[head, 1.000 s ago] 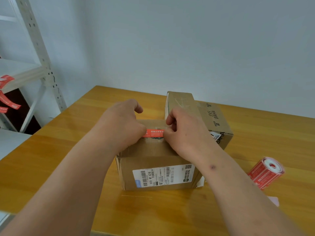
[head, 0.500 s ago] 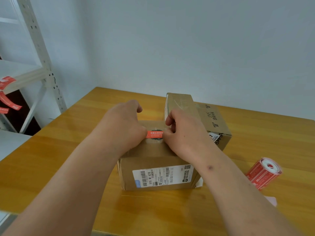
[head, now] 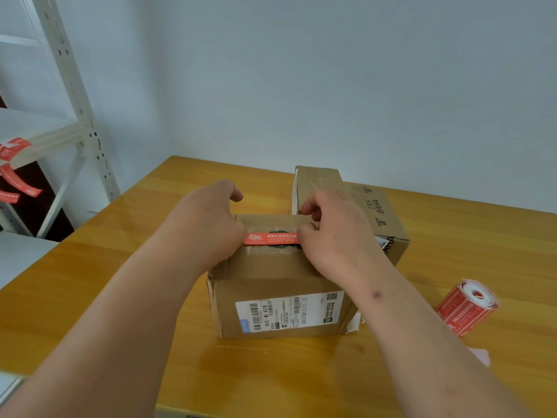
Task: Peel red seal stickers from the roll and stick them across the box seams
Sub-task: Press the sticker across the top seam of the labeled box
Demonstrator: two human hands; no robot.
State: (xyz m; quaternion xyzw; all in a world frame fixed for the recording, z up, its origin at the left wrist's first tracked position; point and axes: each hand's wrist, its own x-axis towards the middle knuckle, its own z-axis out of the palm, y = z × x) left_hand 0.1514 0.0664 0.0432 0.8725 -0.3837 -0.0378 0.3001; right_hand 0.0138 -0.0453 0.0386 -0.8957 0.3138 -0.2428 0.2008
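Observation:
A red seal sticker with white print lies across the top of the near cardboard box, over its taped seam. My left hand holds the sticker's left end with curled fingers. My right hand pinches its right end between thumb and fingers. Both ends are hidden under my fingers. The roll of red stickers lies on its side on the table to the right, apart from both hands.
A second cardboard box stands right behind the near one. The yellow wooden table meets a pale wall at the back. On the left, a white metal shelf has red stickers hanging from it. A pink scrap lies near my right forearm.
My hands have drawn slightly apart along the sticker, so more of its red strip shows on the box top. The roll and boxes have stayed put.

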